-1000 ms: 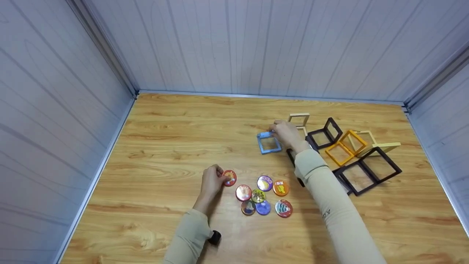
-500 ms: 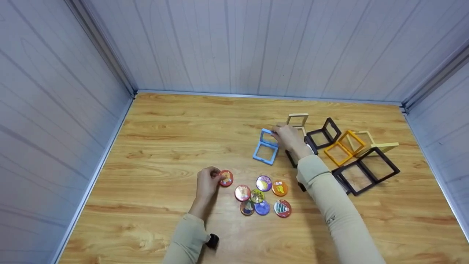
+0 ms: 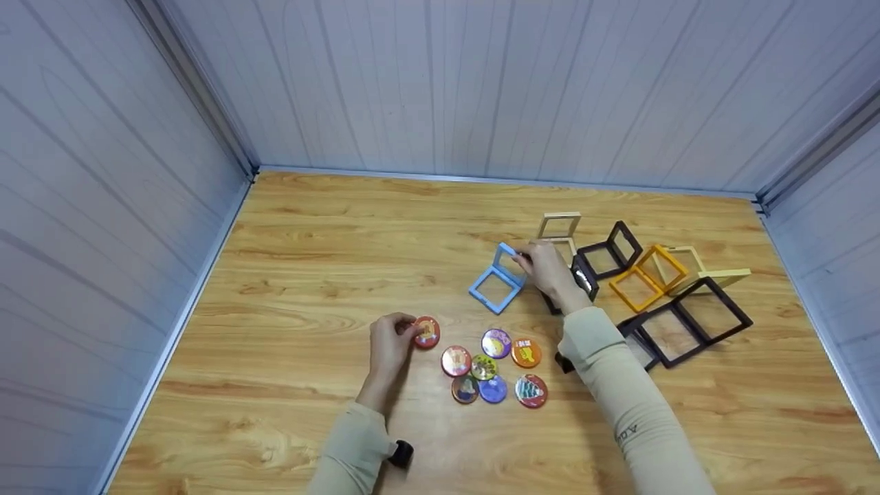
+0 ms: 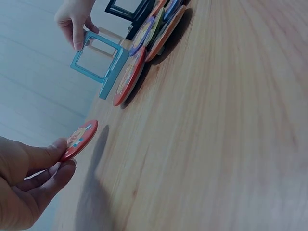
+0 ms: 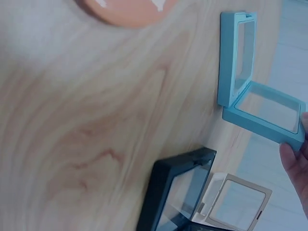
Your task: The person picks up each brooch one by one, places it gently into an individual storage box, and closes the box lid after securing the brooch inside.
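Note:
In the head view my left hand (image 3: pixel 389 347) pinches a red round button badge (image 3: pixel 427 332) by its edge between thumb and fingers. The left wrist view shows this badge (image 4: pixel 81 139) tilted, above the wood surface. My right hand (image 3: pixel 548 269) pinches the raised half of a light-blue hinged display frame (image 3: pixel 507 276). The two halves stand spread at an angle, with clear film in each, as the right wrist view shows on the blue frame (image 5: pixel 262 128). Between the hands lie several round badges, among them a pink-red one (image 3: pixel 456 361) and a purple one (image 3: pixel 496 343).
Right of my right hand stand several opened frames: a beige one (image 3: pixel 560 216), black ones (image 3: pixel 677 361), an orange one (image 3: pixel 636 308) and a pale yellow one (image 3: pixel 729 273). An orange badge (image 3: pixel 526 353) and a tree-pattern badge (image 3: pixel 531 391) lie nearest my right forearm. Grey panels (image 3: pixel 440 89) enclose the table.
The blue frame's upper half has swung up and the frame has turned, its lower half shifting nearer the badges. My left hand keeps its pinch on the red badge, having moved slightly left.

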`<state>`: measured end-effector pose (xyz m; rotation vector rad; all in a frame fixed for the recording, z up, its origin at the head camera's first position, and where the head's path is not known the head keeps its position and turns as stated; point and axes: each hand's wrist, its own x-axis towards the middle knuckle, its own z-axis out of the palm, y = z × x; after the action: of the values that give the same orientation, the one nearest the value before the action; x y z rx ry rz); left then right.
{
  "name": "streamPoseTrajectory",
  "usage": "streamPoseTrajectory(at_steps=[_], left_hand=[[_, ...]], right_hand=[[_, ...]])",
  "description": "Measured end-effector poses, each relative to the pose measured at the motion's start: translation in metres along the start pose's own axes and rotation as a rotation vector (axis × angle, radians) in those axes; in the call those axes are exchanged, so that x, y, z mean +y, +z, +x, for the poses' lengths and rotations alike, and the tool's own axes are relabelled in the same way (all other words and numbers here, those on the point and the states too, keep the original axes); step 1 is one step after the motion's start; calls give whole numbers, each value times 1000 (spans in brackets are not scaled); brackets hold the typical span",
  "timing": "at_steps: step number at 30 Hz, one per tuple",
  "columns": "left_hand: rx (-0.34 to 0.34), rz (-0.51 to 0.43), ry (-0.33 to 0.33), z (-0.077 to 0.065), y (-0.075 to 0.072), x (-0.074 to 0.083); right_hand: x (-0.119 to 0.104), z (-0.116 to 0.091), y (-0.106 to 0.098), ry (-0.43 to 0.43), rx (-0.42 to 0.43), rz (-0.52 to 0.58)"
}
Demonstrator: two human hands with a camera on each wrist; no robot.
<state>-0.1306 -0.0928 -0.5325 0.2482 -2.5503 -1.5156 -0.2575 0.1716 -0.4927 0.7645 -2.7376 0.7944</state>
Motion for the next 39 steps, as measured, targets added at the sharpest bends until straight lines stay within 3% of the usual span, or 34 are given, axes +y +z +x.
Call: streamPoseTrajectory(at_steps=[11,18,25,39], left_hand=[[2,-65,43,1,11,5],[-13,-58,86,3,14,9],[-43,-60,57,9,18,13],[-94,-61,-33,28,33,26]], right_hand=[[-7,-10,3,44,21,62],[-12,-14,5,64,14,83],[-16,-14,8,45,50,92],[-19,-14,9,95,30,121]])
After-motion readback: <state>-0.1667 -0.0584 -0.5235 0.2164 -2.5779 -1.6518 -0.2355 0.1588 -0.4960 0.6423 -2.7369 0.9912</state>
